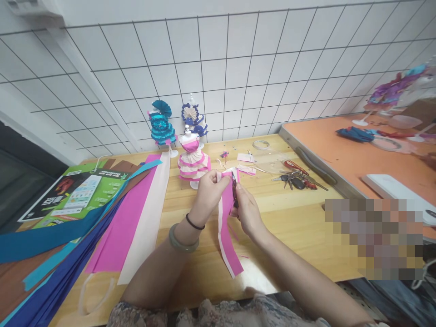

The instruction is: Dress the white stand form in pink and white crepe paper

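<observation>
My left hand (pixel 214 187) pinches the upper end of a pink strip with a white border (pixel 229 236), which looks like crepe paper. The strip hangs down over the wooden table, its lower end towards me. In my right hand (pixel 248 206) is a pair of dark-handled scissors (pixel 234 184), its blades at the strip's upper edge. My fingers hide most of the handles. Just beyond my left hand stands a small dress form (pixel 194 159) in a pink and white ruffled paper dress.
Teal (pixel 161 125) and blue-and-white (pixel 195 118) dressed forms stand against the tiled wall. Long paper strips (pixel 131 218) and a green leaflet (pixel 102 193) cover the left side. Keys (pixel 294 180), a tape roll (pixel 261 144) and paper scraps (pixel 245 157) lie ahead. An orange table (pixel 334 145) adjoins on the right.
</observation>
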{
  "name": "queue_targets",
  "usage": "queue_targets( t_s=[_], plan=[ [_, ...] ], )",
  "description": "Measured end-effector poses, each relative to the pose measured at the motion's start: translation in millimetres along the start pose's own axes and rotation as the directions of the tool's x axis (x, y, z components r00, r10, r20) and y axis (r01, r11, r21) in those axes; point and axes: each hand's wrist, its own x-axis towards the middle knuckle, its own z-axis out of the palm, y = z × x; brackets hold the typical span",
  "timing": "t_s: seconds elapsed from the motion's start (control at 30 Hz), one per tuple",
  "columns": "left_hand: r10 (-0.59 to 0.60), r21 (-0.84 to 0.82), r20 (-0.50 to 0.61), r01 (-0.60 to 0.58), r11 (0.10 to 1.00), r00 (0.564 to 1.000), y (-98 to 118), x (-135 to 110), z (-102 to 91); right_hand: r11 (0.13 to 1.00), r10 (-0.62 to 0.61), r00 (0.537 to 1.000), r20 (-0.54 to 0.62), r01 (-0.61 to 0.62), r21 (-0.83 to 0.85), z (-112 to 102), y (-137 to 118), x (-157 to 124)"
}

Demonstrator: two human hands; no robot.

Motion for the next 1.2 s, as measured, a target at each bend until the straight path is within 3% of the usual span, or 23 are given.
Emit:
queue_targets(
  t_s=[1.0,1.2],
  plan=[
    [-0.009,-0.07,0.019,0.01,0.997,1.0,-1.7,1.3,0.4,0.998,-0.061,0.998,-0.01,0.061,0.035,-0.1,6.9,6.7],
    [-0.016,-0.051,0.026,0.017,0.999,1.0,-2.7,1.8,-0.7,0.99,-0.002,1.0,0.0,0.002,0.14,1.9,7.2,6.6]
  ],
)
